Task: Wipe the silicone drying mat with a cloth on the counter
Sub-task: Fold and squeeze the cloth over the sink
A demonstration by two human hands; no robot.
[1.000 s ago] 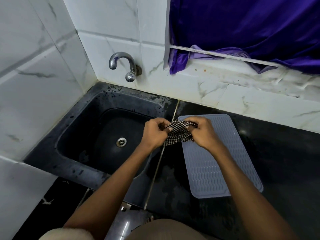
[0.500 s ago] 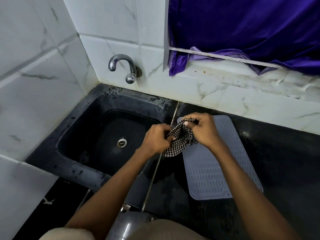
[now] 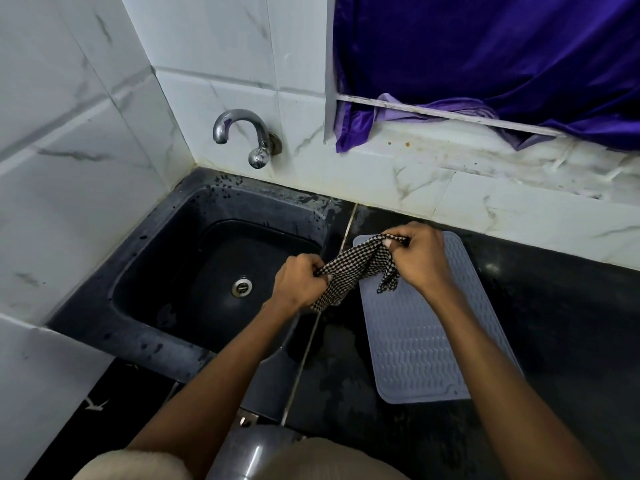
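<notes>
A grey ridged silicone drying mat [image 3: 419, 341] lies flat on the black counter [image 3: 554, 323], just right of the sink. Above its near-left corner I hold a black-and-white checked cloth [image 3: 353, 271] stretched between both hands. My left hand [image 3: 301, 282] grips the cloth's lower end over the sink's right rim. My right hand [image 3: 420, 258] pinches the upper end above the mat's far end. The cloth hangs in the air and its tails dangle just over the mat.
A black sink [image 3: 214, 271] with a metal drain [image 3: 241, 287] fills the left side. A chrome tap [image 3: 247, 136] juts from the white tiled wall. A purple curtain [image 3: 485, 64] hangs over the ledge behind the counter. The counter looks wet left of the mat.
My hands have pulled apart, the left toward the sink and the right toward the wall. The bunched cloth is now drawn out between them.
</notes>
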